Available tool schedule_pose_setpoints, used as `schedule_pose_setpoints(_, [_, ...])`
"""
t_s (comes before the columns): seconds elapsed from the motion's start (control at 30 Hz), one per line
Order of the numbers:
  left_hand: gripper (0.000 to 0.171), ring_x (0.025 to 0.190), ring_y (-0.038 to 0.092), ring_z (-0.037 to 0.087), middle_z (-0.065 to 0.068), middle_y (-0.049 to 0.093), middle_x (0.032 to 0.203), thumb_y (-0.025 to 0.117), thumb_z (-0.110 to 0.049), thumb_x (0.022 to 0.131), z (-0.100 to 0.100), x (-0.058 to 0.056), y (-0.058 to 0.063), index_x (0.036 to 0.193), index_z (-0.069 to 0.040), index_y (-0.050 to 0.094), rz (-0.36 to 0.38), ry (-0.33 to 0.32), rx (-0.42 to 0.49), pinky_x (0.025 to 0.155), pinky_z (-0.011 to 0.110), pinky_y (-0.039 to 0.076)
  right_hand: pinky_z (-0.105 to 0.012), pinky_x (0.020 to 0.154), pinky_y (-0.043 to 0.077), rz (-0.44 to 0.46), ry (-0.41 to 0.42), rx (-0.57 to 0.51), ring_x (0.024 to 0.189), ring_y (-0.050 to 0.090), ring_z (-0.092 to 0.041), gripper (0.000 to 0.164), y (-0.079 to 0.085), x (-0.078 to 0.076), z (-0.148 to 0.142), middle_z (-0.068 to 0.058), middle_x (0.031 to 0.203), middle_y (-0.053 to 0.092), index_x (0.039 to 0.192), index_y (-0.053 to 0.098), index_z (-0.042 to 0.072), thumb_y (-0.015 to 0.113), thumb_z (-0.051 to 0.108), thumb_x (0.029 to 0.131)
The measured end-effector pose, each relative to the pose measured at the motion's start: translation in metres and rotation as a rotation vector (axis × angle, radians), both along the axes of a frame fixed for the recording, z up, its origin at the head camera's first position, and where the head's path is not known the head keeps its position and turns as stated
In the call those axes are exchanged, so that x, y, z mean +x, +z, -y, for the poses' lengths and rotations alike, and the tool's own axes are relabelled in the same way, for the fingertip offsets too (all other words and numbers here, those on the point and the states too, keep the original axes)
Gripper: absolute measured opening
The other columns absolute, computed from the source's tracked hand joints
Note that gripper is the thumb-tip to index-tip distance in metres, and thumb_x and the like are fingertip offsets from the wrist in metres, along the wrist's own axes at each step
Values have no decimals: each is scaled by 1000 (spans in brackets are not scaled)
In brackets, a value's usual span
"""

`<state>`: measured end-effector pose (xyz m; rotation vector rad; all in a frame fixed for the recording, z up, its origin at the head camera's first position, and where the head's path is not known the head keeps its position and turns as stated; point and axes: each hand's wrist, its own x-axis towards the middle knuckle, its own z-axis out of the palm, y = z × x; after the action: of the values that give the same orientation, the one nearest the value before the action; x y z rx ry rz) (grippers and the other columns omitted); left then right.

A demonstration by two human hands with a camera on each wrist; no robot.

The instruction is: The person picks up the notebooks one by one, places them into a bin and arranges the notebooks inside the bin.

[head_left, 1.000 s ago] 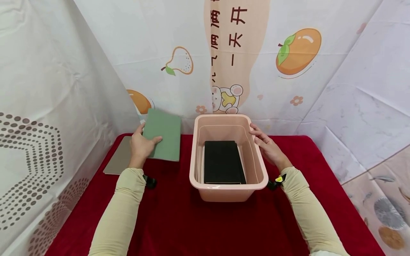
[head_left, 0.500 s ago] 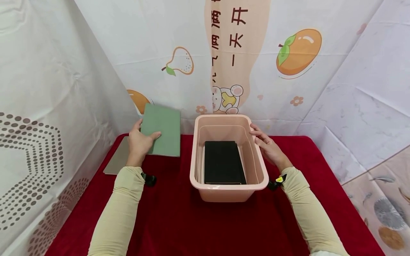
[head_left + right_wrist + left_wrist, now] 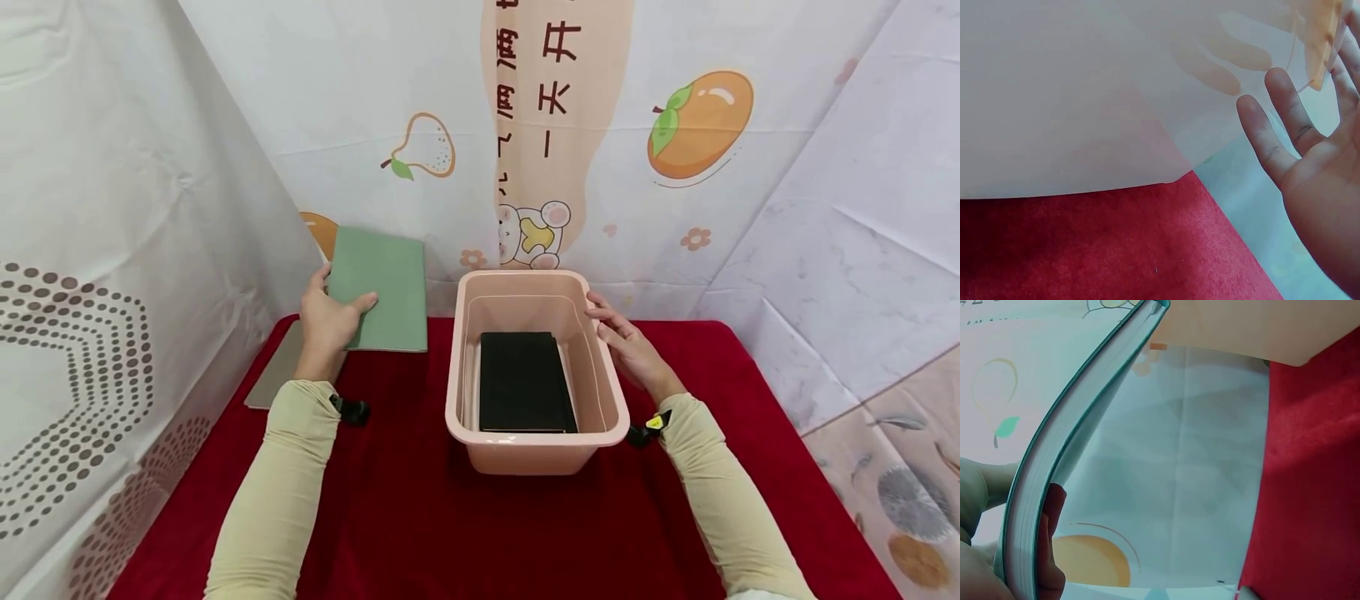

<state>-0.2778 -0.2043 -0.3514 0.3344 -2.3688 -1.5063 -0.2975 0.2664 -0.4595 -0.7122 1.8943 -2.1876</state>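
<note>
In the head view my left hand (image 3: 327, 321) grips a green notebook (image 3: 384, 287) by its left side, thumb on the cover. Seen from the left wrist, the notebook (image 3: 1054, 450) is edge-on and bent, its pages between thumb and fingers. The notebook is held above the table near the back wall. My right hand (image 3: 633, 350) touches the right rim of a pink plastic basin (image 3: 525, 454), its fingers mostly straight; the right wrist view shows this hand (image 3: 1316, 187) beside the basin wall (image 3: 1072, 112). A black notebook (image 3: 521, 382) lies inside the basin, apparently on another dark one.
A grey notebook (image 3: 273, 375) lies on the red tablecloth (image 3: 405, 517) at the left, partly behind my left hand and wrist. White printed sheets (image 3: 322, 108) hang behind the table and at both sides.
My left hand has lifted the green notebook upward, away from the table, uncovering some red cloth below it. The right hand and the basin have stayed in place.
</note>
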Motion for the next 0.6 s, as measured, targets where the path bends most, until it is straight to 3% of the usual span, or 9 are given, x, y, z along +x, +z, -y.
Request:
schedule_pose_setpoints(0.27, [95,140,46,33,14,41,158,80,-25,89,-4,2,9,163,-19,21,32,-35,35,115,51,41,-18,102,51,6,0,-4,154,15,-12,30,0,0,-1,1,173,9,137,56,18,49,24,109])
schedule_pose_setpoints(0.6, [92,137,47,34,16,39,157,76,-23,92,-14,1,20,164,-22,18,24,-69,30,110,54,46,-17,102,51,6,-5,1,156,12,-16,30,-1,-1,-2,1,173,9,137,56,17,49,24,109])
